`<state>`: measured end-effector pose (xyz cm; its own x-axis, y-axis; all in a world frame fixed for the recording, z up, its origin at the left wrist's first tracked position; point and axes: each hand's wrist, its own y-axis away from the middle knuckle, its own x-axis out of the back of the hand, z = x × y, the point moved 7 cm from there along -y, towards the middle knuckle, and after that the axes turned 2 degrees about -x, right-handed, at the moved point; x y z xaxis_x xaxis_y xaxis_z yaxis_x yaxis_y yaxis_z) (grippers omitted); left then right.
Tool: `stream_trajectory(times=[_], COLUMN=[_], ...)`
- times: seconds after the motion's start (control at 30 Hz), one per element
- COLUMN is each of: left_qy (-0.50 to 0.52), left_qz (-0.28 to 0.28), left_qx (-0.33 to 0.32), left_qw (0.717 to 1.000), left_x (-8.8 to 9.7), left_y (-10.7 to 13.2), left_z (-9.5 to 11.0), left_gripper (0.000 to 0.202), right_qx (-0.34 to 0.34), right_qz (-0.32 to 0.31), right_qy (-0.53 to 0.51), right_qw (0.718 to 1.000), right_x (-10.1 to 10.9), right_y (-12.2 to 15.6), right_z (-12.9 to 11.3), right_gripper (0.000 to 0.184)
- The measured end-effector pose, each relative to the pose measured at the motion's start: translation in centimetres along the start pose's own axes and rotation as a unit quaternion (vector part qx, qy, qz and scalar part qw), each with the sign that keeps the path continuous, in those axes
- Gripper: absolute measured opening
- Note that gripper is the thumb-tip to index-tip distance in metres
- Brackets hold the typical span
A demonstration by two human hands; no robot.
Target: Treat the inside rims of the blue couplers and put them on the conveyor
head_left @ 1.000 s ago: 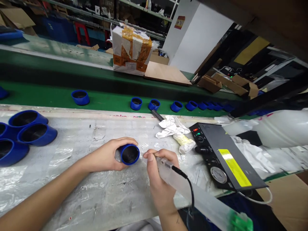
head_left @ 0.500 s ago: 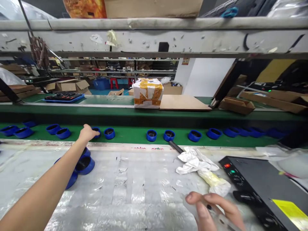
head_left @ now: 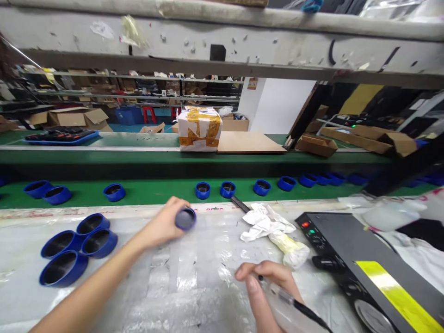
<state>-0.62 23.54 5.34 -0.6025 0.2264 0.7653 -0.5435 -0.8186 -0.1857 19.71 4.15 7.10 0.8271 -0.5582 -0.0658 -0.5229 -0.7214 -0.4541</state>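
Note:
My left hand (head_left: 169, 219) is closed on a round blue cup-like part (head_left: 185, 218) with a dark inside, tilted towards me above the front edge of the green belt (head_left: 159, 190). In my right hand (head_left: 265, 289), near the lower middle, is a translucent dispensing syringe (head_left: 282, 303) with a black tube along it. My fingers hide part of it. Left of my left forearm, several more blue parts (head_left: 99, 242) stand grouped on the plastic-covered table (head_left: 166, 286). Others, such as one blue part (head_left: 114, 192), stand along the belt.
A black control box (head_left: 360, 249) with lit lamps and knobs stands at the right. Crumpled white tissue (head_left: 265, 222) lies beside it, by a black strip (head_left: 240, 203). A taped carton (head_left: 199, 129) sits on the raised ledge behind the belt. A beam (head_left: 194, 41) crosses overhead.
My left hand has taken a blue part off the belt and brought it right and nearer. The view has turned right. My right hand still holds the syringe.

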Motion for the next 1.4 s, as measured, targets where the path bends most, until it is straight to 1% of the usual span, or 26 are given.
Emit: stream_trajectory(times=[0.07, 0.1, 0.13, 0.17, 0.23, 0.33, 0.4, 0.5, 0.7, 0.83, 1.1, 1.3, 1.4], left_qy=[0.07, 0.125, 0.173, 0.216, 0.275, 0.32, 0.329, 0.322, 0.316, 0.308, 0.311, 0.312, 0.312], left_qz=[-0.054, -0.071, -0.08, -0.084, -0.087, -0.099, -0.104, -0.103, -0.097, -0.095, -0.096, -0.095, -0.092], left_qx=[-0.044, -0.054, -0.053, -0.045, -0.013, 0.028, 0.034, 0.025, 0.02, 0.018, 0.015, 0.013, 0.008], left_qw=[0.995, 0.988, 0.98, 0.972, 0.957, 0.942, 0.938, 0.941, 0.943, 0.947, 0.945, 0.945, 0.945], left_x=[-4.4, -6.1, -7.3, -8.2, -9.1, -9.4, -9.3, -9.1, -9.0, -8.9, -8.8, -9.0, -8.9], left_y=[2.1, 3.0, 3.8, 4.4, 5.0, 5.0, 4.8, 4.8, 4.8, 4.7, 4.7, 4.7, 4.7], left_z=[3.9, 5.3, 6.2, 6.6, 6.4, 5.3, 5.0, 5.2, 5.4, 5.5, 5.5, 5.3, 5.4], left_gripper=[0.06, 0.061, 0.062, 0.063, 0.063, 0.063, 0.062, 0.061, 0.061, 0.061, 0.059, 0.06, 0.057], right_qx=[-0.004, -0.004, -0.007, -0.013, -0.027, -0.034, -0.021, -0.008, -0.001, -0.006, -0.022, -0.026, -0.03], right_qz=[-0.022, -0.031, -0.037, -0.041, -0.044, -0.059, -0.083, -0.103, -0.108, -0.107, -0.126, -0.133, -0.141], right_qy=[-0.013, -0.016, -0.016, -0.011, 0.007, 0.033, 0.042, 0.043, 0.048, 0.06, 0.044, 0.067, 0.066], right_qw=[1.0, 0.999, 0.999, 0.999, 0.999, 0.997, 0.995, 0.994, 0.993, 0.992, 0.991, 0.989, 0.987], right_x=[-0.4, -0.5, -0.6, -0.6, -0.4, -0.2, -0.1, 0.0, -0.1, 0.0, 0.0, 0.0, -0.1], right_y=[-0.1, -0.2, -0.2, -0.3, -0.4, -0.4, -0.5, -0.4, 0.0, 0.4, 1.3, 1.9, 2.2], right_z=[0.0, 0.0, 0.1, 0.3, 0.8, 1.7, 2.1, 2.5, 2.3, 2.3, 2.7, 2.8, 3.0], right_gripper=[0.015, 0.015, 0.016, 0.016, 0.017, 0.013, 0.011, 0.011, 0.013, 0.014, 0.012, 0.012, 0.012])
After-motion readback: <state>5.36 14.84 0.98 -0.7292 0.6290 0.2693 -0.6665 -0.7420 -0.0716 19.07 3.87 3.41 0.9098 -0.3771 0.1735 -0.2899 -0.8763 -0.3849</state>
